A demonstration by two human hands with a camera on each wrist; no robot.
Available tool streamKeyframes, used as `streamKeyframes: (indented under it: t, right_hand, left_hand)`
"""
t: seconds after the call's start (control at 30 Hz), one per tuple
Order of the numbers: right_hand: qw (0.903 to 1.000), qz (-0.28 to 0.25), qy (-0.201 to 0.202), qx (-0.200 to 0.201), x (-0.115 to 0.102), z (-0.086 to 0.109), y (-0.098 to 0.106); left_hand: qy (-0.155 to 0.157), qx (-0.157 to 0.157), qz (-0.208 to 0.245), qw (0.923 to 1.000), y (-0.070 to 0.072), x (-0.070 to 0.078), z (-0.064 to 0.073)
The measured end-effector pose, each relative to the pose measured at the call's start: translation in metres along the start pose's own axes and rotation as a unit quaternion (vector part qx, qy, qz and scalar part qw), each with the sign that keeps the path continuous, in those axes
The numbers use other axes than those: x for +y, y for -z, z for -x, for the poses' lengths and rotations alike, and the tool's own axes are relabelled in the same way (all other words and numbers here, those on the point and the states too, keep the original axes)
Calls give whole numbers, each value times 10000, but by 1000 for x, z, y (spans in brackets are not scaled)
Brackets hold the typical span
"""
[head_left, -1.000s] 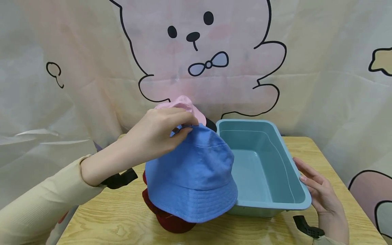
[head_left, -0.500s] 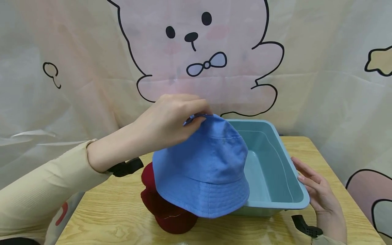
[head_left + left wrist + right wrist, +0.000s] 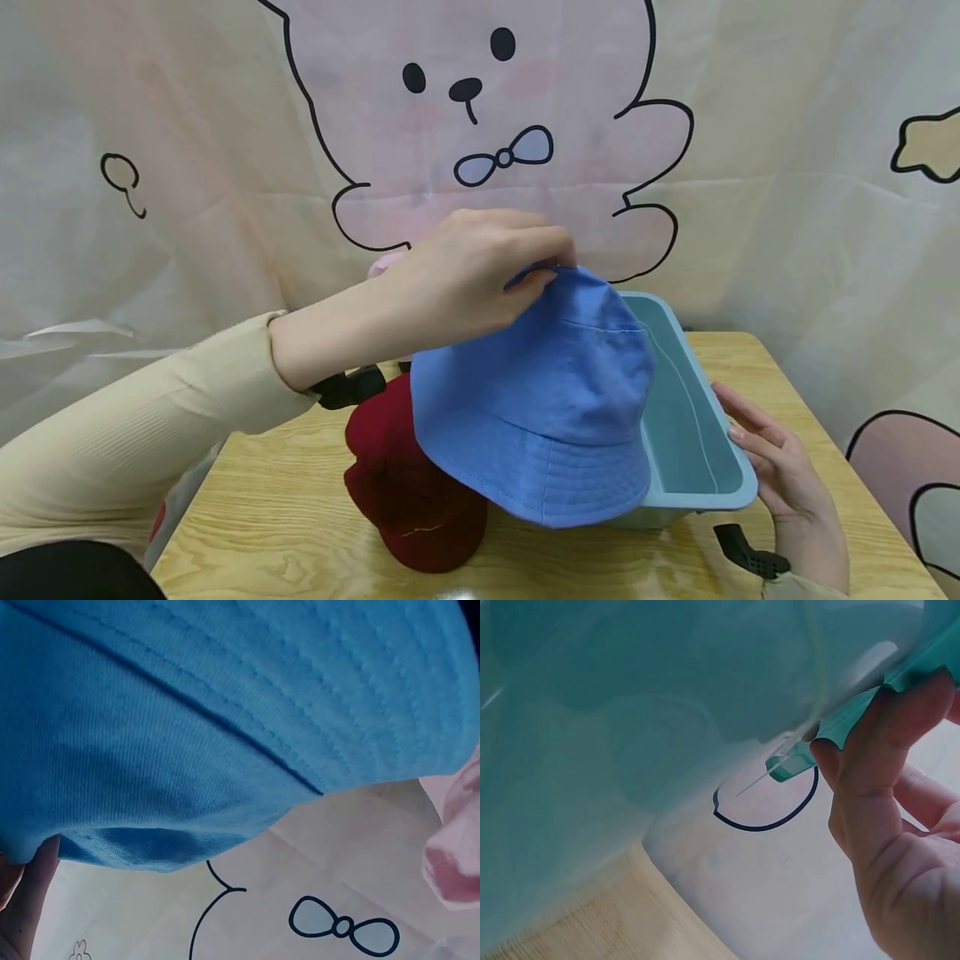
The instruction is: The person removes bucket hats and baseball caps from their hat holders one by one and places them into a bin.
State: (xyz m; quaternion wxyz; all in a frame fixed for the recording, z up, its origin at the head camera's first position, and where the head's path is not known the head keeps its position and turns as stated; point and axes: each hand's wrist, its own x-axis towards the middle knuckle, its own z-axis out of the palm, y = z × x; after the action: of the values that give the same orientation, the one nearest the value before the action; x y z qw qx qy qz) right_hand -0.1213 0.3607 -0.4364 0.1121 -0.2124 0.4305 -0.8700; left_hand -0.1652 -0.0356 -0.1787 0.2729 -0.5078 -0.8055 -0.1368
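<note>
A blue bucket hat (image 3: 536,417) hangs from my left hand (image 3: 480,267), which pinches the top of its crown. The hat's lower part overlaps the left side of a light blue plastic tub (image 3: 693,400) in the head view, hiding much of its inside. My right hand (image 3: 787,475) rests its fingertips against the tub's outer right edge; the right wrist view shows these fingers (image 3: 877,780) at the rim from below. Partly behind the hat, a dark red cap (image 3: 416,500) lies on the table. Past my left forearm, only a bit of a pink hat (image 3: 386,265) shows.
The wooden table (image 3: 262,517) stands before a curtain (image 3: 570,75) with a cartoon bear. Something black and rounded (image 3: 75,575) enters at the lower left. Black straps (image 3: 750,557) sit at both wrists.
My left hand has carried the blue bucket hat to the right and slightly up, over the tub's left side. More of the red cap shows now. My right hand stays at the tub's edge.
</note>
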Motion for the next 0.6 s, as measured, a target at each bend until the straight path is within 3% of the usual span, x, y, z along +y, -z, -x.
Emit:
streamKeyframes:
  t: [0.23,0.6]
  right_hand:
    - [10000,83,30,-17,2,0,3]
    - [9996,-60,40,-276,3,0,5]
  left_hand:
    - [22,-336,601,9976,1,14,-19]
    - [81,-464,691,9965,-13,13,-41]
